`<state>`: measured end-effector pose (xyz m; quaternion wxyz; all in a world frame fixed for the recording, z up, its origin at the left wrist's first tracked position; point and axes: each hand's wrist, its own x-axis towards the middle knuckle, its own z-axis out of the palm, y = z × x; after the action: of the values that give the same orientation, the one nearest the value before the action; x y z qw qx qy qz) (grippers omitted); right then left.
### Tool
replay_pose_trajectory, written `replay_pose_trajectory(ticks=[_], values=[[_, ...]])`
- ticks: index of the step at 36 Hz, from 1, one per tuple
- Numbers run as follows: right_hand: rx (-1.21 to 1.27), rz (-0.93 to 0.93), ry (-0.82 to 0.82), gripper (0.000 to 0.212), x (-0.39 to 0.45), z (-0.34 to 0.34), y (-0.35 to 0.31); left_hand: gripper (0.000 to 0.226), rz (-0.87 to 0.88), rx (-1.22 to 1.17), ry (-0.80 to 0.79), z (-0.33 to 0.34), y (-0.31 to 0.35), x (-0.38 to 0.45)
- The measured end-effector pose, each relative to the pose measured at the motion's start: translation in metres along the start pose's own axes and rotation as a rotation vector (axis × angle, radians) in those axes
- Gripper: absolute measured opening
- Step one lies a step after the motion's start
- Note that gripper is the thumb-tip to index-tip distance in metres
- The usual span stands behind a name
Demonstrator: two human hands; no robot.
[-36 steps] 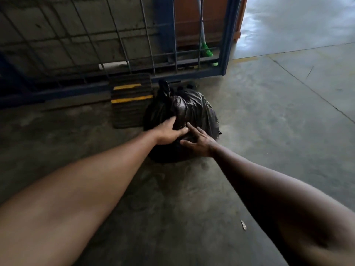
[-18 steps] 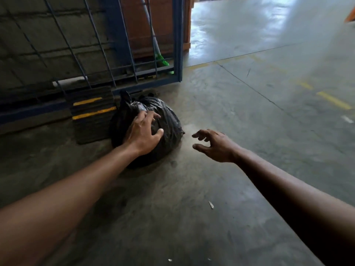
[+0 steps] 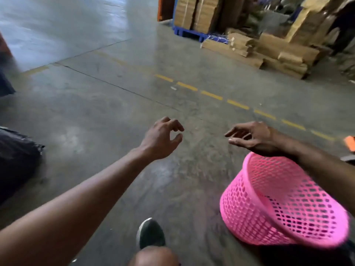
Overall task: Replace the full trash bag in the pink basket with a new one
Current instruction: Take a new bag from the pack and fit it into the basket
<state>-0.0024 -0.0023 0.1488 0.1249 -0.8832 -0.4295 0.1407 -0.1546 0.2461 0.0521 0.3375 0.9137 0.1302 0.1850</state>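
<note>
Basket [image 3: 284,204] position: pink mesh basket lies tipped on the concrete floor [image 3: 115,104] at lower right, long axis running from the narrow base (upper left) to the open rim at lower right. Black trash bag [image 3: 17,160] sits at the left edge, well apart. Left hand [image 3: 161,139] and right hand [image 3: 253,137] hang empty above the floor, fingers apart and loosely curled.

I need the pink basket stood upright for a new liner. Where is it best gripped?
Probably the solid rim band of the pink basket, its nearest part just below the right hand. The basket lies tipped, its mouth seemingly facing right, so come from above and lift; the mesh wall offers a weaker grip.
</note>
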Motion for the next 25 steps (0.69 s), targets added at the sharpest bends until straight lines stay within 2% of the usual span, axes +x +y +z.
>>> replay_pose_trajectory(ticks=[3,10,14,16,19,21,25], values=[[0.012,0.15,0.042,0.019,-0.058,-0.025,0.049,0.02,0.188,-0.069,-0.11,0.055,0.07,0.001],[-0.009,0.326,0.063,0.016,-0.137,-0.037,0.131,0.031,0.676,-0.129,-0.396,0.174,0.187,-0.028],[-0.028,0.401,0.072,0.015,-0.172,-0.033,0.169,0.064,0.741,0.038,-0.611,0.228,0.22,-0.057],[-0.033,0.432,0.097,0.016,-0.185,-0.026,0.186,0.071,0.736,0.193,-0.719,0.247,0.216,-0.067],[0.003,0.473,0.214,0.019,-0.216,-0.009,0.227,0.061,0.867,0.414,-0.637,0.276,0.21,-0.081],[0.052,0.493,0.327,0.02,-0.233,0.005,0.254,0.055,0.914,0.397,-0.554,0.284,0.206,-0.085],[0.092,0.539,0.554,0.018,-0.264,0.041,0.314,0.055,0.941,0.359,-0.509,0.29,0.209,-0.088]])
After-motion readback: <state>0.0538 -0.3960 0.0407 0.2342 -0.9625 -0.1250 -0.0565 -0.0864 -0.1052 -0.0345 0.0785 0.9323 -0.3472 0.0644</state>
